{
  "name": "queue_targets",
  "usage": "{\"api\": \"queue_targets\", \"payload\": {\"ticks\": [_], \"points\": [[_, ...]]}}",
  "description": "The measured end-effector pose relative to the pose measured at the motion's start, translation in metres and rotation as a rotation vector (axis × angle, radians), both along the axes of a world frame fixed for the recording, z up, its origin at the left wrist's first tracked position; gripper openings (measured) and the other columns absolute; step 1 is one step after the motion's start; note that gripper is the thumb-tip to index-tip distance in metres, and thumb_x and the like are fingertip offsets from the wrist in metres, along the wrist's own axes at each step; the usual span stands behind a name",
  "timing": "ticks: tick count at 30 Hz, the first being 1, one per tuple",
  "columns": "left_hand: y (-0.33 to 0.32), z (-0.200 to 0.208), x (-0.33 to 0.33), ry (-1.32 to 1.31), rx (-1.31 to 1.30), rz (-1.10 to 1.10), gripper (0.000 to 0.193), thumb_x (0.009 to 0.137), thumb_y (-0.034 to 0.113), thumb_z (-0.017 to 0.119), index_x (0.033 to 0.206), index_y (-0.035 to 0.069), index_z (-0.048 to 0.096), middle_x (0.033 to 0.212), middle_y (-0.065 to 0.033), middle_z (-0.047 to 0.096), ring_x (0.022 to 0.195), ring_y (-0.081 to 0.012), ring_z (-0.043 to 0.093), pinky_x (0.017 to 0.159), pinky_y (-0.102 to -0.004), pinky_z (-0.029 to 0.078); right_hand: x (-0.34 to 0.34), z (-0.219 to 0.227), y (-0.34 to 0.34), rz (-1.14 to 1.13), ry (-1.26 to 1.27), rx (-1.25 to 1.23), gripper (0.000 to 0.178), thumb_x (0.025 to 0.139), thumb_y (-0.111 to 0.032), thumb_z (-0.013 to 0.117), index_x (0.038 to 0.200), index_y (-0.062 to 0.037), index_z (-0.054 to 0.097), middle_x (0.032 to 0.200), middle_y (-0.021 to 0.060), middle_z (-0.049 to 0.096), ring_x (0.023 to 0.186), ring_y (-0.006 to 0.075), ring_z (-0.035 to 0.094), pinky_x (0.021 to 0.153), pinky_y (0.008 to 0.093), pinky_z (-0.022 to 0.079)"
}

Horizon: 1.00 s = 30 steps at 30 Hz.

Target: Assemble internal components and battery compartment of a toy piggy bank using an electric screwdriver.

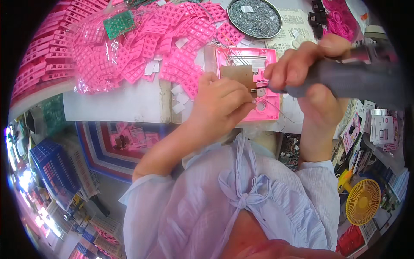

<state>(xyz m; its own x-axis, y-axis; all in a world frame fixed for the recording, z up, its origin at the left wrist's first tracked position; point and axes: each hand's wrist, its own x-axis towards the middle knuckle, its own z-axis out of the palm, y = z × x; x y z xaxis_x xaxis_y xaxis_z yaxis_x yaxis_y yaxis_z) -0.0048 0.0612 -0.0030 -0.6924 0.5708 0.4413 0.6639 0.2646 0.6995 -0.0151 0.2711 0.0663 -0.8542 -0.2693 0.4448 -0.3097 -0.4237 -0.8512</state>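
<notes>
A pink plastic case (271, 110) lies open on the table in front of me, a brown circuit board (236, 73) set in it. My left hand (224, 98) rests at the near edge of the board, fingers bent and closed on it. A dark grey electric screwdriver (345, 77) is gripped in my right hand (297, 64). Its tip points left and reaches the right edge of the board. Whether it touches a screw, I cannot tell. Thin wires run from the board across the case and beyond it.
Many pink keypad pieces (172, 26) pile up at the left and back, some in a clear bag. A green circuit board (119, 24) lies on them. Behind the case sits a round tray of screws (254, 19). A yellow fan (363, 202) stands at the lower right.
</notes>
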Motion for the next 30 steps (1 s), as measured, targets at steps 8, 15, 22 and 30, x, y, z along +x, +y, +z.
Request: {"api": "queue_targets", "payload": {"ticks": [8, 15, 22, 30], "points": [[0.002, 0.003, 0.007, -0.301, 0.057, -0.017, 0.012, 0.082, 0.013, 0.079, 0.090, 0.013, 0.070, 0.085, 0.0007, 0.071, 0.079, -0.0176, 0.066, 0.085, -0.0388, 0.037, 0.026, 0.014, -0.010, -0.075, -0.040, -0.055, 0.047, 0.101, -0.025, 0.066, 0.142, -0.0213, 0.043, 0.069, -0.0052, 0.052, 0.062, 0.0096, 0.049, 0.055, 0.0279, 0.043], [0.006, 0.005, 0.004, -0.086, 0.042, 0.022, 0.020, 0.072, 0.001, 0.080, 0.085, 0.011, 0.069, 0.078, 0.0024, 0.068, 0.065, -0.0140, 0.060, 0.079, -0.0374, 0.036, 0.022, 0.001, -0.010, -0.027, 0.007, -0.038, 0.037, 0.100, -0.027, 0.067, 0.129, -0.0188, 0.046, 0.064, -0.0047, 0.050, 0.054, 0.0104, 0.047, 0.051, 0.0286, 0.042], [0.005, 0.003, 0.003, 0.067, -0.016, 0.021, 0.023, 0.069, 0.004, 0.080, 0.086, 0.011, 0.065, 0.082, 0.0000, 0.068, 0.072, -0.0200, 0.064, 0.083, -0.0419, 0.037, 0.028, -0.001, -0.023, -0.167, -0.068, 0.008, 0.035, 0.098, -0.029, 0.070, 0.121, -0.0176, 0.046, 0.061, -0.0043, 0.046, 0.050, 0.0099, 0.043, 0.050, 0.0290, 0.040], [-0.003, 0.007, -0.004, 0.134, -0.178, -0.068, 0.015, 0.080, 0.011, 0.077, 0.085, 0.010, 0.063, 0.087, -0.0040, 0.071, 0.083, -0.0215, 0.069, 0.098, -0.0479, 0.040, 0.022, -0.012, -0.025, -0.187, -0.032, -0.082, 0.033, 0.091, -0.007, 0.069, 0.118, -0.0048, 0.050, 0.071, 0.0045, 0.056, 0.058, 0.0125, 0.053, 0.056, 0.0291, 0.048]]}}
